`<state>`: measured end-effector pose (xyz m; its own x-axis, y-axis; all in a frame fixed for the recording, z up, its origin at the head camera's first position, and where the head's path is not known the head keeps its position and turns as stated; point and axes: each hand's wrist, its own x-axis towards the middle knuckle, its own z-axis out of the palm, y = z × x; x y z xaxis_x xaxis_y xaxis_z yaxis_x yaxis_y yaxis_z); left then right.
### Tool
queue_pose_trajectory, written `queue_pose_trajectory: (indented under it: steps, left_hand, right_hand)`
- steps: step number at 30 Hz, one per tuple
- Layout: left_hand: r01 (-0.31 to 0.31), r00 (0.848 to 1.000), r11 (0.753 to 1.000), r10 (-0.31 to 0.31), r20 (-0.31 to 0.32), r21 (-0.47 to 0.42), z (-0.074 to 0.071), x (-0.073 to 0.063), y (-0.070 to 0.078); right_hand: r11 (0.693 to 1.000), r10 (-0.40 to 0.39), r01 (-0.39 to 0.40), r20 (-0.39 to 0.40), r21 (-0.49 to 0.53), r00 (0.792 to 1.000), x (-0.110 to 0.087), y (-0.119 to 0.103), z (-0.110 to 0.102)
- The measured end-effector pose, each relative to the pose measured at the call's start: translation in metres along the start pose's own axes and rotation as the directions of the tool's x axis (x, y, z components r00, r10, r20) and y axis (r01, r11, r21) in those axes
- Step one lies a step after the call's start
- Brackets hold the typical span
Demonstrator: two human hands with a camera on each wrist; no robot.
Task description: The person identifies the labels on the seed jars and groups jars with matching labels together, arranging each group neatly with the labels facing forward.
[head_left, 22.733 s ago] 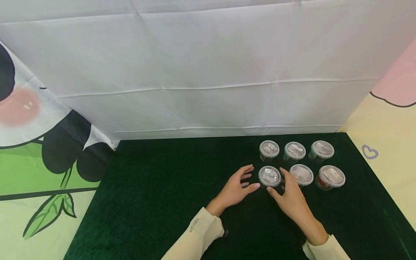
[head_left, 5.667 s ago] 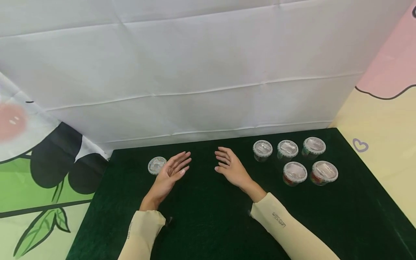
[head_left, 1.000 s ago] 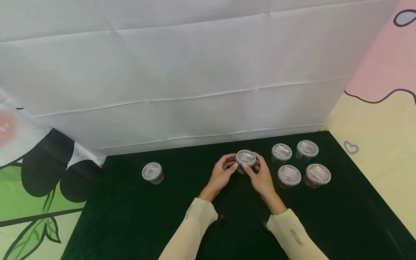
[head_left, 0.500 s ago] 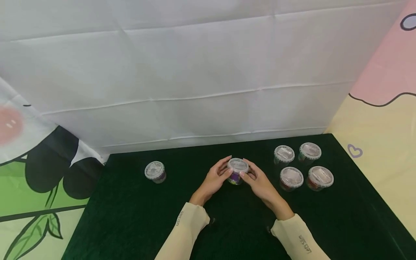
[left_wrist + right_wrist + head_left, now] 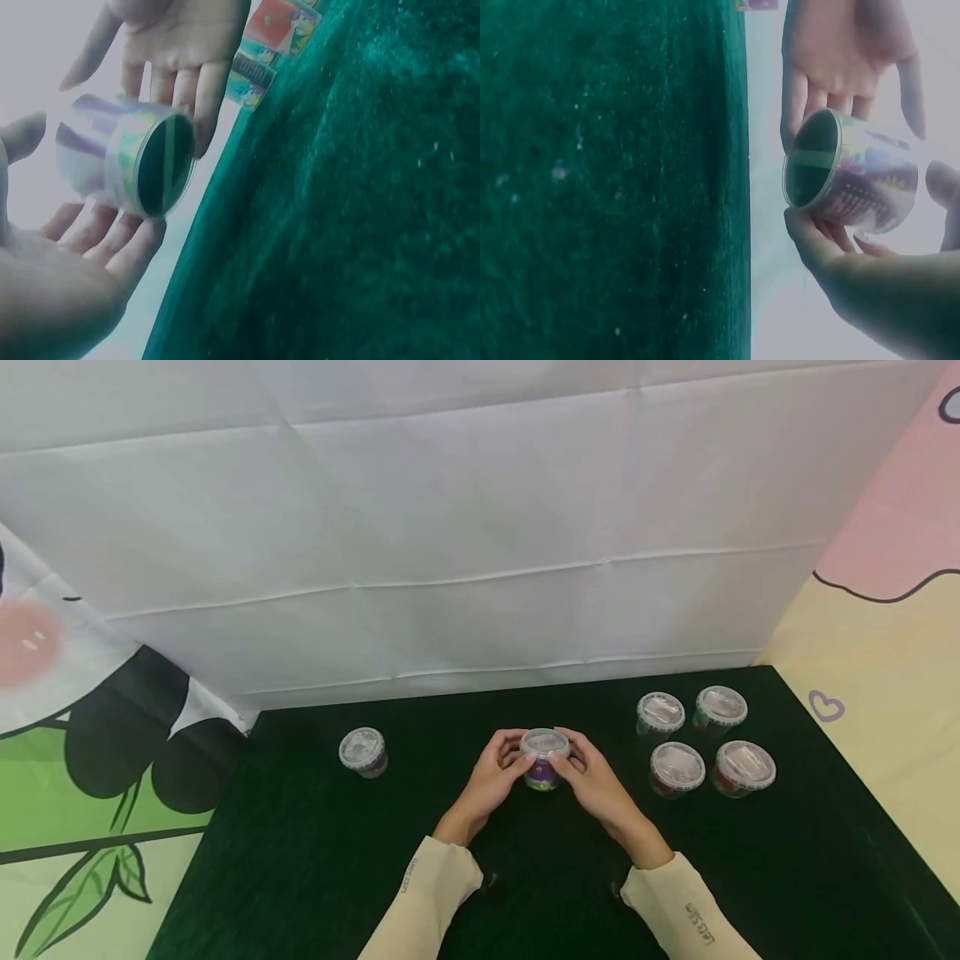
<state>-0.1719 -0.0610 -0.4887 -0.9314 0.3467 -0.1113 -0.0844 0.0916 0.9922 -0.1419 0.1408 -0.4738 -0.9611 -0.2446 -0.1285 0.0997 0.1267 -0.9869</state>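
Note:
Both hands hold a small plastic tub (image 5: 544,757) with a clear lid and a purple label above the middle of the table. My left hand (image 5: 489,781) grips its left side, thumb on the near face and fingers behind. The right hand (image 5: 596,777) grips the other side in the same way. In the left wrist view the tub's round base (image 5: 166,165) shows dark green, and the tub is raised off the cloth. The right wrist view shows printed lettering on the label (image 5: 874,184).
A similar purple tub (image 5: 363,752) stands alone on the left of the dark green cloth (image 5: 315,860). Several more lidded tubs stand at the right, among them a front one with red (image 5: 677,768) and a back one (image 5: 722,707). A white curtain (image 5: 480,568) hangs behind.
Since the oldest frame, one front-row tub has gone from the right group to the far left. The held tub came from the back row; over the last second both hands brought it left and nearer.

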Motion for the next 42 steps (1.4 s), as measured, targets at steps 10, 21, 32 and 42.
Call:
queue_pose_trajectory:
  steps: [10, 21, 32, 42]
  left_hand:
    - [0.005, 1.000, 1.000, -0.006, -0.028, -0.025, -0.006, -0.012, 0.001]
    - [0.044, 0.999, 0.999, -0.043, 0.009, -0.029, -0.015, -0.022, 0.005]
    - [0.047, 0.997, 0.999, -0.045, -0.064, 0.026, -0.015, -0.027, 0.010]
    - [0.067, 0.997, 0.998, -0.067, -0.043, 0.009, -0.020, -0.033, 0.009]
  right_hand:
    - [1.000, -0.012, 0.012, 0.013, -0.009, 1.000, -0.003, -0.004, 0.007]
    - [1.000, -0.020, 0.020, 0.088, 0.004, 0.996, -0.003, -0.007, 0.010]
    - [1.000, -0.028, 0.029, 0.072, -0.006, 0.997, -0.002, -0.011, 0.020]
    - [1.000, -0.015, 0.017, 0.084, -0.021, 0.996, -0.004, -0.010, 0.024]
